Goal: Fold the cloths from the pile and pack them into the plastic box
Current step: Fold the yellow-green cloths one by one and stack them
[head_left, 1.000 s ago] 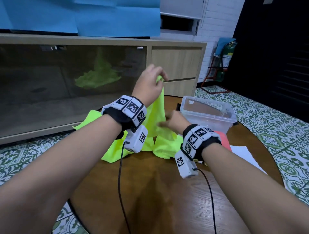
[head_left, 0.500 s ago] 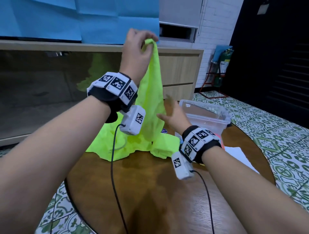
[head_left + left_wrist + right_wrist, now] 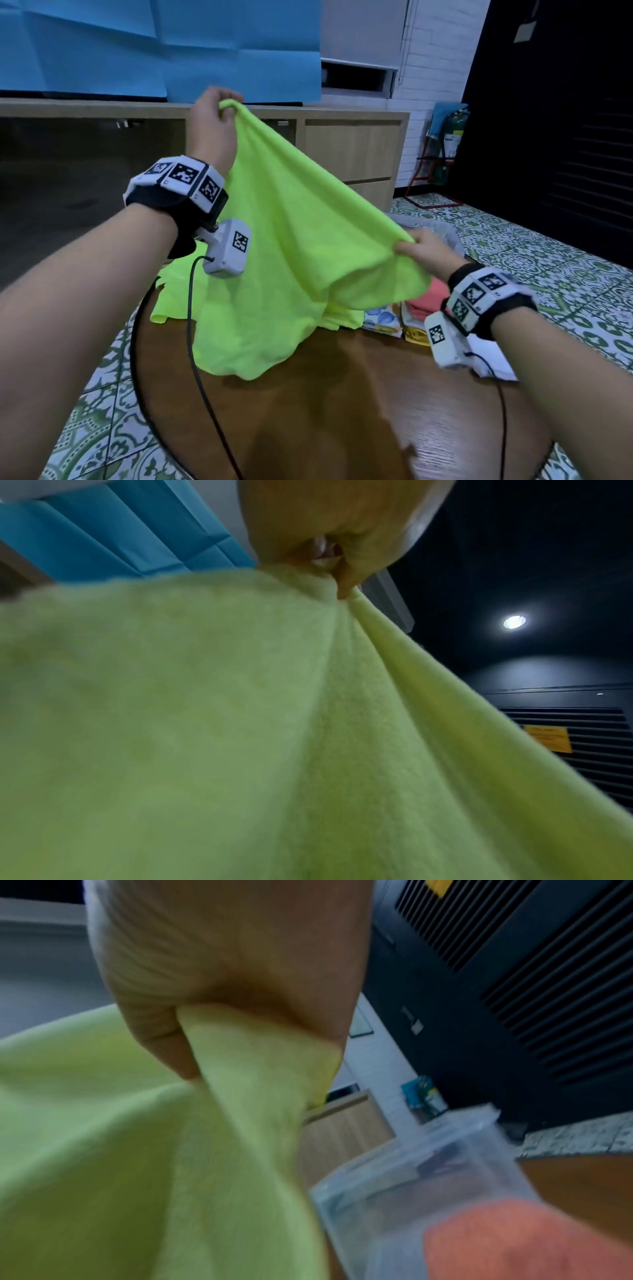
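The round wooden table is lying well below both hands. The lime-green cloth is hanging between them, its edge stretching from the raised left hand's fingers down to the right hand's fingers, its lower fold draping onto the table beneath. More green cloths of the pile are lying under the left wrist. The plastic box is sitting just beyond the right fingers, an orange cloth beside it. The left hand is pinching a top corner, fingers curling tight on the fabric. The right hand is clamping another corner inside its closed fist.
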The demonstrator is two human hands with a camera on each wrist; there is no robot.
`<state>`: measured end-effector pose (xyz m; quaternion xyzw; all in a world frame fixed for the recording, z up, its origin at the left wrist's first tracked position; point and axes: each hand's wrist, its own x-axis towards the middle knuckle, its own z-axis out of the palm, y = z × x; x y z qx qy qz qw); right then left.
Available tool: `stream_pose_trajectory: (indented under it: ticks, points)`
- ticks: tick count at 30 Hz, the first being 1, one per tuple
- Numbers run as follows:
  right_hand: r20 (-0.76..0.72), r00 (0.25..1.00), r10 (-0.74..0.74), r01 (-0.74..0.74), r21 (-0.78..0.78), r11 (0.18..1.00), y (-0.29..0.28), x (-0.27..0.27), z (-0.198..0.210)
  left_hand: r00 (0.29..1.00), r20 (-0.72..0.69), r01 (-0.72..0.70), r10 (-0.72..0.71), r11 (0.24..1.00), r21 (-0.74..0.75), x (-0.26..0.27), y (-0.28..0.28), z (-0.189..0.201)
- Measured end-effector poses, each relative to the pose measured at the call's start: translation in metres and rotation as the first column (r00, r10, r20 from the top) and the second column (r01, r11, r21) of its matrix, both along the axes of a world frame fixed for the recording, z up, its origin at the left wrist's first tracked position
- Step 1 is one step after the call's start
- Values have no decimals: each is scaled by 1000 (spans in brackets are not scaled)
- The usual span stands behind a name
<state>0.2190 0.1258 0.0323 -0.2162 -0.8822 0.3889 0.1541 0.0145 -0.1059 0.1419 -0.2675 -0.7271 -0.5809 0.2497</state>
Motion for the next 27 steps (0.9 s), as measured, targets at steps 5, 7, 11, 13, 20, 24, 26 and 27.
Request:
stream_pose_trajectory:
  ticks: [5, 7, 11, 13, 20, 24, 26, 27]
  points:
    - [-133, 977, -165, 193, 239, 952, 37, 13, 36, 989, 71, -132, 132, 991, -7, -11, -7, -13]
    - [-261, 946, -190, 251, 221, 943, 45, 17, 47, 983, 69, -167, 168, 986, -20, -10, -11, -14]
    - [-529, 815, -235, 300, 39, 953, 49, 22, 59, 977, 31, -208, 210, 977, -40, -5, -18, -12]
    - [-625, 736, -260, 320, -17, 947, 42, 22, 67, 984, 5, -179, 179, 984, -13, -4, -19, -6]
    - [-708, 676, -204, 283, -6, 959, 27, 58, 105, 995, -25, 98, -97, 994, 43, 5, -46, 12]
    - [-706, 684, -182, 269, 12, 963, 30, 80, 111, 991, -75, 110, -112, 994, -27, 12, -62, 1]
    - [-676, 707, -208, 292, 10, 956, 33, 74, 105, 994, -62, 90, -95, 993, -78, 15, -55, -8]
    - [-657, 718, -232, 314, 9, 949, 34, 67, 99, 996, -40, 69, -74, 991, -116, 15, -48, -13]
